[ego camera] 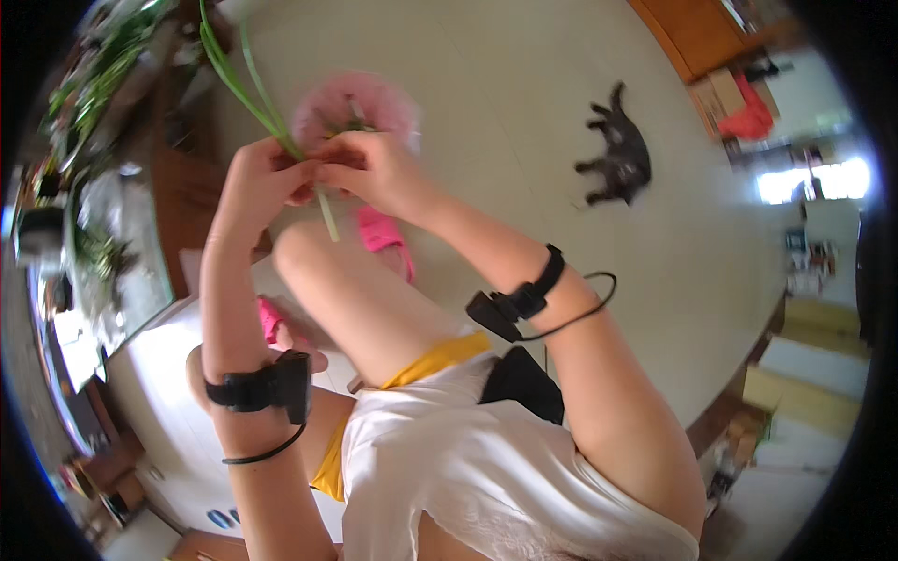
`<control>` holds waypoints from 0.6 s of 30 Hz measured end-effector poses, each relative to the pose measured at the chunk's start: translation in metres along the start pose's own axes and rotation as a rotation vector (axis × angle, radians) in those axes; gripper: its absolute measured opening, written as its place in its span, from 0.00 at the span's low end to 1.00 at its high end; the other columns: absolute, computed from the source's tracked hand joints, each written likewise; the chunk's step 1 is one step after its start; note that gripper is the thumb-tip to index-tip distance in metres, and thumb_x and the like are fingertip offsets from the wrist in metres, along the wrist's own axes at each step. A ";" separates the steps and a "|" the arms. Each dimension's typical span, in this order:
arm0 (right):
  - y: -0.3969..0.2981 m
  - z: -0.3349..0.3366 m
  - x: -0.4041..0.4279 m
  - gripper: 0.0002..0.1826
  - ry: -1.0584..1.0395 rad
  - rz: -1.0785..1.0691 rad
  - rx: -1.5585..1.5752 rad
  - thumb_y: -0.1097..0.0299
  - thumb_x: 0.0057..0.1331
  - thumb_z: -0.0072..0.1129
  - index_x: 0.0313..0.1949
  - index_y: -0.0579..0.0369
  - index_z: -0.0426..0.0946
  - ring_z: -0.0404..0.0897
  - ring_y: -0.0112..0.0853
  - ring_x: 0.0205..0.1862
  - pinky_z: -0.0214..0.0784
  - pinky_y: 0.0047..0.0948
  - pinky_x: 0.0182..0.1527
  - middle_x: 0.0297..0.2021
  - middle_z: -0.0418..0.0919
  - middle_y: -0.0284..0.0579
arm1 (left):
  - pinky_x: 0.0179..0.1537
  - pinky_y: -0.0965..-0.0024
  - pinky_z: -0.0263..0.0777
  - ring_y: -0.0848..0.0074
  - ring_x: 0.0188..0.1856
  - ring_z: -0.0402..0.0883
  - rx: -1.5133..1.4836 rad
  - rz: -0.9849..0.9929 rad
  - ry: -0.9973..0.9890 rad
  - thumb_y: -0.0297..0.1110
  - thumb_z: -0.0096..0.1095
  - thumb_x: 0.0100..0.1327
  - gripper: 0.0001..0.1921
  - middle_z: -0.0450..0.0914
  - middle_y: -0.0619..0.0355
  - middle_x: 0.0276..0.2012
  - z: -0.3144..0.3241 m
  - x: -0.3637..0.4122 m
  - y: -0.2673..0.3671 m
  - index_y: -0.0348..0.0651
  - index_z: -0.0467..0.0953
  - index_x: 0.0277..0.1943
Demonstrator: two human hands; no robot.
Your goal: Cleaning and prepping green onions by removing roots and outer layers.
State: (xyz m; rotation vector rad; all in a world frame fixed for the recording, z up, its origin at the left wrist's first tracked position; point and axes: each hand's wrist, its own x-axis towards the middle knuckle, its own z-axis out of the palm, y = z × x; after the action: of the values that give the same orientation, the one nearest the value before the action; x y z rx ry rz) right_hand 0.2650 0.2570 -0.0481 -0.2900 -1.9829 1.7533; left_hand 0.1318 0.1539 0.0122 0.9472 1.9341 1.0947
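My left hand [263,175] is closed around a green leafy stalk [263,116] with long thin leaves, perhaps a green onion; its pale cut end points down past my fingers. The fingers of my right hand [365,168] pinch the same stalk where the two hands meet. Just beyond my right hand, on or near the floor, is a round pink container [358,105], blurred, with some dark and greenish bits inside. Both hands are above my knee, and the fingertips partly hide one another.
A dark cat [621,151] lies on the pale tiled floor [491,140] to the right. At the left stands a glass-topped table [140,280] with plastic bags and greens. A wooden cabinet [691,31] is at the upper right. Pink slippers [381,230] are on my feet.
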 end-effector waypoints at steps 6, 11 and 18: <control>-0.048 0.053 0.036 0.11 -0.088 0.084 0.066 0.75 0.60 0.54 0.42 0.67 0.73 0.77 0.23 0.37 0.68 0.21 0.41 0.35 0.80 0.44 | 0.26 0.79 0.71 0.81 0.24 0.76 -0.273 0.074 0.177 0.27 0.61 0.54 0.07 0.77 0.58 0.23 -0.054 -0.022 -0.004 0.31 0.75 0.32; -0.084 0.103 0.067 0.09 -0.101 0.012 -0.009 0.74 0.60 0.55 0.38 0.65 0.73 0.76 0.20 0.31 0.67 0.17 0.31 0.30 0.79 0.40 | 0.25 0.81 0.70 0.82 0.24 0.75 -0.391 0.213 0.430 0.28 0.60 0.55 0.11 0.77 0.58 0.25 -0.091 -0.064 -0.018 0.31 0.73 0.40; -0.150 0.153 0.230 0.09 0.061 -0.160 -0.002 0.69 0.56 0.59 0.37 0.57 0.76 0.74 0.17 0.25 0.64 0.14 0.27 0.27 0.78 0.33 | 0.26 0.82 0.69 0.83 0.25 0.75 -0.533 0.227 0.681 0.27 0.58 0.57 0.13 0.76 0.59 0.26 -0.172 -0.099 -0.062 0.32 0.72 0.45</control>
State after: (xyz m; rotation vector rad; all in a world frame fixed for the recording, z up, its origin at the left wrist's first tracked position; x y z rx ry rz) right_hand 0.0159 0.2044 0.1351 -0.1772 -1.9094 1.6239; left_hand 0.0186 -0.0177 0.0453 0.5308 1.8756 2.1440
